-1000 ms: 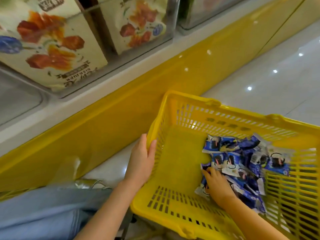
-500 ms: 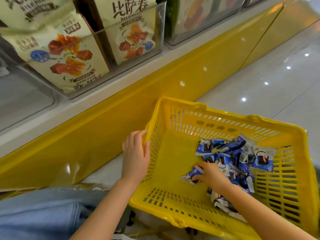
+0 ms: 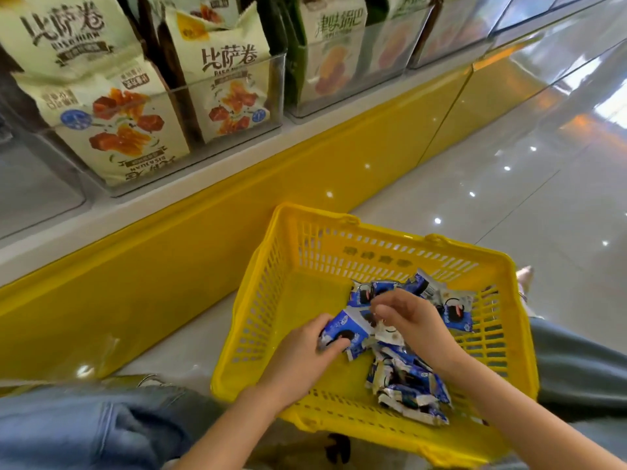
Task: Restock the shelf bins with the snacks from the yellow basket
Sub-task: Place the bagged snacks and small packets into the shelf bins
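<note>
While the floor of the yellow basket (image 3: 314,301) is lying bare at ten o'clock, the left hand (image 3: 298,362) is gripping a blue packet (image 3: 347,329), the right hand (image 3: 412,320) pinching a second packet (image 3: 390,334).

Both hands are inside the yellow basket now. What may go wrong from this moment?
1. The left hand grips a bunch of blue packets at once; some may slip out on the way up.
2. The clear bins in view already hold cream bags of another snack, so the packets may land in a wrong bin.
</note>
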The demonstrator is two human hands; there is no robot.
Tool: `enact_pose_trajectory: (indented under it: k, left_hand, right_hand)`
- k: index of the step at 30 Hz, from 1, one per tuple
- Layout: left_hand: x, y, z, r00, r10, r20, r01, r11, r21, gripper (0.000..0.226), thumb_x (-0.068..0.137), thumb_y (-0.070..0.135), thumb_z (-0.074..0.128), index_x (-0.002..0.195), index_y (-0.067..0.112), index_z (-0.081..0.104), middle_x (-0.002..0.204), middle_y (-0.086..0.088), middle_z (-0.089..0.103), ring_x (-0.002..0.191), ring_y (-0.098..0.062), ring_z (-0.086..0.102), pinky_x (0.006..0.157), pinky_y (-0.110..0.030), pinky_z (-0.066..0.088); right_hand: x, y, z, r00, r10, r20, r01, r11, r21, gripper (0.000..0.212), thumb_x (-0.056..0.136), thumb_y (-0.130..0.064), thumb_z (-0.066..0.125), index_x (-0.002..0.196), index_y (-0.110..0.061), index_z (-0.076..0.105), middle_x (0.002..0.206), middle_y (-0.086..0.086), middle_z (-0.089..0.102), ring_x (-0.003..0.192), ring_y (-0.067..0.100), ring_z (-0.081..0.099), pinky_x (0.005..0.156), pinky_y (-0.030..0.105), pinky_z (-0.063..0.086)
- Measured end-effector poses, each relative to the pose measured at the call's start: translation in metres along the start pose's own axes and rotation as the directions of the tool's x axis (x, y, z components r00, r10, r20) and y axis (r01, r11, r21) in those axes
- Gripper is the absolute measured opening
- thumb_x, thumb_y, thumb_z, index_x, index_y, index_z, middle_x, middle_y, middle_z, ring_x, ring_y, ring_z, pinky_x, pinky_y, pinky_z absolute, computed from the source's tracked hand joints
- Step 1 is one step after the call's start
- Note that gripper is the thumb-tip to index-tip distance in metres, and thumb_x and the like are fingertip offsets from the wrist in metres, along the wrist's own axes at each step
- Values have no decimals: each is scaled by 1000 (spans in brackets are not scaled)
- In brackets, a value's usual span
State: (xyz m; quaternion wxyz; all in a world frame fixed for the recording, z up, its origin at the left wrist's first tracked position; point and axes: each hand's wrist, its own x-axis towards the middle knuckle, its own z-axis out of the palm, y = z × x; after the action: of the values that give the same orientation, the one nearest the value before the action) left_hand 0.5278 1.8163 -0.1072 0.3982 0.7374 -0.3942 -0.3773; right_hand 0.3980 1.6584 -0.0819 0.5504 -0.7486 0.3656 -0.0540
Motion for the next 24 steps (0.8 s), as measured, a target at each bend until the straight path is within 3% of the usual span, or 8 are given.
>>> enact_pose_trajectory:
  k: [2, 5, 9, 15, 18, 21, 24]
  left_hand:
    - [-2, -6, -1, 999, -51, -14, 51, 998, -34, 14, 87, 43, 57, 95, 33, 52, 85, 12, 64, 72, 1, 59, 59, -20, 43]
    - [-2, -13, -3, 994, -102, -42, 101, 995, -21, 17, 86, 46, 56, 101, 39, 50, 91, 16, 63, 82, 5, 60, 62, -12, 44]
    - [1, -12, -1, 988, -129, -83, 125, 991, -52, 16, 84, 44, 57, 85, 52, 43, 81, 26, 58, 77, 15, 57, 62, -5, 43]
    - [5, -19, 6, 988, -151, -19, 150, 987, -48, 21, 80, 53, 53, 99, 45, 46, 94, 17, 63, 85, 6, 61, 66, -12, 47]
    - [4, -21, 10, 985, -171, -7, 170, 984, -46, 23, 83, 49, 55, 102, 43, 44, 97, 17, 63, 89, 2, 62, 73, -21, 53]
    - [2, -24, 10, 982, -174, -69, 178, 983, 50, 21, 87, 45, 55, 103, 40, 42, 90, 22, 58, 85, 3, 59, 68, -18, 50]
    - [0, -27, 7, 971, -182, -157, 200, 974, 107, 15, 90, 41, 53, 98, 31, 47, 83, 15, 59, 72, 1, 57, 54, -11, 42]
  right_hand:
    - [0, 35, -10, 988, 141, 68, -120, 962, -244, 11, 92, -23, 56, 102, -26, 62, 101, -11, 68, 87, 1, 61, 73, 13, 46]
    - [2, 89, -19, 872, 404, 275, -172, 781, -600, 30, 91, -33, 57, 118, -18, 58, 117, -4, 62, 101, 10, 58, 84, 19, 44]
    - [-1, 121, -13, 752, 542, 376, -118, 671, -732, 46, 87, -44, 60, 123, -17, 54, 122, 3, 60, 104, 15, 57, 85, 23, 44]
    - [-7, 142, -1, 725, 570, 386, -69, 617, -784, 57, 83, -36, 67, 131, -16, 45, 127, 6, 54, 113, 22, 52, 96, 30, 43]
    - [-6, 142, -4, 758, 548, 353, -90, 624, -776, 49, 85, -24, 65, 131, -15, 48, 128, 6, 55, 112, 22, 53, 95, 30, 43]
    - [0, 128, -9, 790, 504, 349, -160, 719, -676, 47, 88, -23, 62, 132, -13, 49, 130, 6, 55, 115, 20, 54, 96, 27, 43]
    - [9, 93, -16, 835, 450, 316, -325, 867, -378, 47, 90, -22, 61, 133, -16, 46, 132, 3, 52, 118, 16, 52, 95, 26, 43]
